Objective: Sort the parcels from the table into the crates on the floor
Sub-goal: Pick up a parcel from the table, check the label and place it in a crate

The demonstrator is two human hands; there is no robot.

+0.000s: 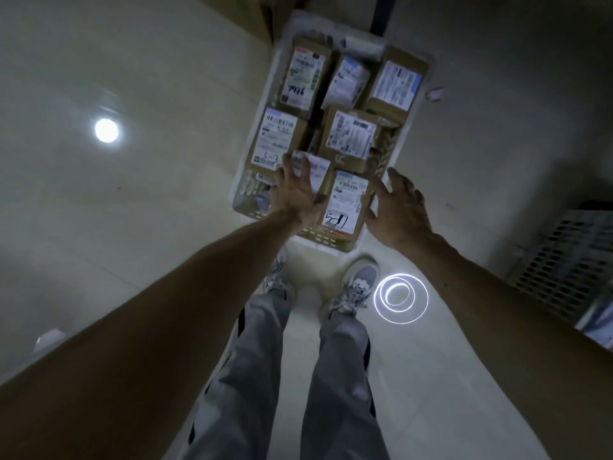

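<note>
1. Left hand (293,194) lies on a small parcel (311,169) in the white crate (265,94) on the floor, grip seemingly loose.
2. Right hand (403,207), fingers spread, holds nothing beside the crate's near parcel (346,204).
3. Placing step looks finished; next, fetch another.

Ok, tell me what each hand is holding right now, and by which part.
The left hand rests spread-fingered on a small parcel in the crate; whether it grips it cannot be told. The right hand is open beside another parcel, holding nothing.
</note>
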